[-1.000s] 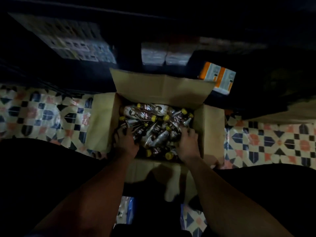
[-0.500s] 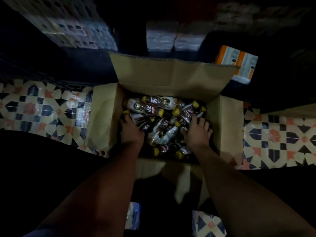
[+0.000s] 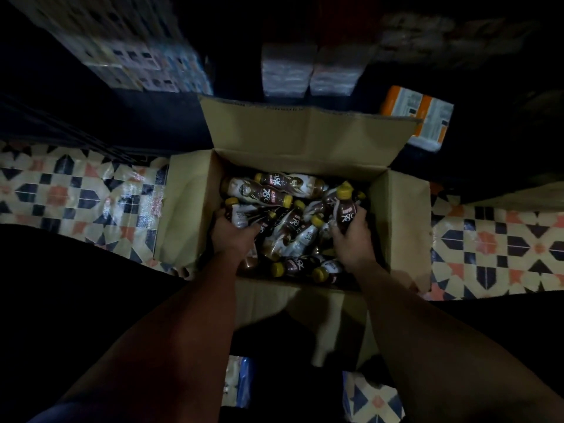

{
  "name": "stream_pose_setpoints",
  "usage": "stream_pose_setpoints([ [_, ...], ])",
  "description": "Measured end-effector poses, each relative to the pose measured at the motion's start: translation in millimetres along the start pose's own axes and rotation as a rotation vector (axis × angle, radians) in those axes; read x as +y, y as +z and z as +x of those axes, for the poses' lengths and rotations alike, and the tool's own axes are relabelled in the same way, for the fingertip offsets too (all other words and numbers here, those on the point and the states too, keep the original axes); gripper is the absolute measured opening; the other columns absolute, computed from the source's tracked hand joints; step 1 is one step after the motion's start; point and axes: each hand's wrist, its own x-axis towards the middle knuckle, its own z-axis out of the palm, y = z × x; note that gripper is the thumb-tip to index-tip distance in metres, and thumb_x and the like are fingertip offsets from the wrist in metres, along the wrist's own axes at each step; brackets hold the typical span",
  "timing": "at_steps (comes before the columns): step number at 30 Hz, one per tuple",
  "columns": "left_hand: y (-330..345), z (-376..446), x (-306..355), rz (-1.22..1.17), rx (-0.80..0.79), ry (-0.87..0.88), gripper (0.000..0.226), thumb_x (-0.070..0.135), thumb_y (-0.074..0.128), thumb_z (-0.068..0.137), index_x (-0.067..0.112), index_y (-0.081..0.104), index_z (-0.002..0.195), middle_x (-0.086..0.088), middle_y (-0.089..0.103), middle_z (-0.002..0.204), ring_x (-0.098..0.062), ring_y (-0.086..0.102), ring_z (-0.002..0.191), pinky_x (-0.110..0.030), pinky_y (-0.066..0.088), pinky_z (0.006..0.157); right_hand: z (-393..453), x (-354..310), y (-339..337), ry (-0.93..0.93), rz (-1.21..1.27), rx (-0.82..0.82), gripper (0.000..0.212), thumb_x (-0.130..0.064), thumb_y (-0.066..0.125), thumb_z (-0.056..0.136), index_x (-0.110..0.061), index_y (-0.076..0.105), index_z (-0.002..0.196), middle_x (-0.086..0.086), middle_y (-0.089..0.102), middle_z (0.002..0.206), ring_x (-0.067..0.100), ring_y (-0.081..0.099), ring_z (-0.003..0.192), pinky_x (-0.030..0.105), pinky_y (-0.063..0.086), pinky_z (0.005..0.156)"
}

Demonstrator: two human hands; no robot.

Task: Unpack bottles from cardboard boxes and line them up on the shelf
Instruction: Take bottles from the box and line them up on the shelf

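Observation:
An open cardboard box [image 3: 399, 215] stands on the patterned floor, filled with several small brown bottles with yellow caps lying in a loose heap [image 3: 293, 227]. My right hand [image 3: 351, 239] grips one bottle [image 3: 345, 209] upright at the box's right side, its yellow cap pointing up. At the left side of the heap my left hand [image 3: 233, 233] holds a bottle [image 3: 244, 216] that lies with its cap to the left. Both forearms reach down into the box from the bottom of the view.
Dark shelving rises beyond the box, with wrapped white packs [image 3: 308, 71], an orange-and-white pack [image 3: 418, 116] and a stack of small printed cartons [image 3: 146, 65]. The box's rear flap [image 3: 305, 132] stands up against the shelf. Patterned tile floor [image 3: 76, 203] lies left and right.
My right hand has curled round a bottle and raised it upright out of the heap. My left hand has closed on a bottle at the left. The view has moved closer to the box.

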Motion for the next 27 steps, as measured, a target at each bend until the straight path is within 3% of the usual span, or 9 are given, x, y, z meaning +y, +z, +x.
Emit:
stream_pose_setpoints([
  [3, -3, -12, 11, -0.042, -0.02, 0.032, 0.064, 0.016, 0.088, 0.072, 0.015, 0.06, 0.13, 0.0, 0.069, 0.109, -0.022, 0.068, 0.101, -0.037, 0.056, 0.089, -14, -11, -7, 0.033, 0.139, -0.011, 0.051, -0.018, 0.058, 0.1, -0.02, 0.032, 0.144, 0.003, 0.057, 0.13, 0.025, 0.057, 0.122, 0.05, 0.05, 0.103],
  [6, -6, -26, 24, -0.047, -0.074, 0.092, 0.055, 0.011, 0.085, 0.076, 0.016, 0.061, 0.125, -0.002, 0.07, 0.103, -0.015, 0.067, 0.084, -0.028, 0.053, 0.071, -25, -23, -15, 0.101, 0.302, -0.008, 0.045, -0.017, 0.055, 0.101, -0.021, 0.04, 0.143, -0.007, 0.058, 0.113, 0.022, 0.061, 0.11, 0.047, 0.054, 0.095],
  [9, -10, -45, 37, -0.032, -0.107, 0.14, 0.056, 0.017, 0.086, 0.075, 0.021, 0.063, 0.125, 0.0, 0.071, 0.096, -0.017, 0.068, 0.082, -0.032, 0.055, 0.073, -37, -31, -21, 0.166, 0.453, -0.048, 0.054, -0.016, 0.062, 0.095, -0.026, 0.044, 0.145, 0.0, 0.063, 0.122, 0.024, 0.064, 0.109, 0.05, 0.056, 0.093],
  [14, -16, -71, 60, -0.071, -0.182, 0.283, 0.031, 0.014, 0.082, 0.079, 0.023, 0.064, 0.103, 0.007, 0.068, 0.084, -0.008, 0.064, 0.074, -0.022, 0.048, 0.062, -51, -47, -29, 0.07, 0.486, -0.049, 0.047, -0.008, 0.083, 0.075, -0.022, 0.066, 0.116, 0.004, 0.077, 0.103, 0.026, 0.074, 0.097, 0.05, 0.059, 0.09],
  [18, -10, -85, 85, -0.102, -0.294, 0.35, 0.037, 0.003, 0.083, 0.075, 0.023, 0.062, 0.098, -0.003, 0.072, 0.091, -0.016, 0.068, 0.081, -0.035, 0.056, 0.076, -56, -65, -33, 0.017, 0.468, -0.087, 0.039, -0.004, 0.08, 0.07, -0.018, 0.07, 0.105, 0.009, 0.077, 0.098, 0.029, 0.073, 0.095, 0.052, 0.059, 0.089],
  [21, -7, -94, 103, -0.123, -0.35, 0.39, 0.041, -0.007, 0.082, 0.073, 0.017, 0.063, 0.101, -0.005, 0.073, 0.09, -0.013, 0.068, 0.078, -0.03, 0.057, 0.072, -59, -84, -39, 0.002, 0.449, -0.126, 0.035, 0.001, 0.077, 0.073, -0.016, 0.07, 0.104, 0.009, 0.077, 0.096, 0.03, 0.073, 0.095, 0.049, 0.06, 0.087],
  [24, -18, -108, 127, -0.147, -0.383, 0.422, 0.042, -0.01, 0.08, 0.074, 0.022, 0.061, 0.094, 0.004, 0.07, 0.082, 0.001, 0.065, 0.067, -0.019, 0.054, 0.061, -70, -109, -52, -0.053, 0.466, -0.13, 0.036, 0.003, 0.077, 0.074, -0.014, 0.07, 0.105, 0.008, 0.077, 0.097, 0.027, 0.074, 0.095, 0.045, 0.061, 0.084],
  [27, -44, -134, 161, -0.18, -0.393, 0.447, 0.04, -0.009, 0.08, 0.075, 0.022, 0.061, 0.092, 0.003, 0.07, 0.081, 0.003, 0.064, 0.065, -0.02, 0.055, 0.061, -95, -146, -77, -0.107, 0.469, -0.128, 0.033, 0.005, 0.078, 0.075, -0.014, 0.069, 0.101, 0.005, 0.077, 0.092, 0.019, 0.074, 0.086, 0.04, 0.062, 0.078],
])
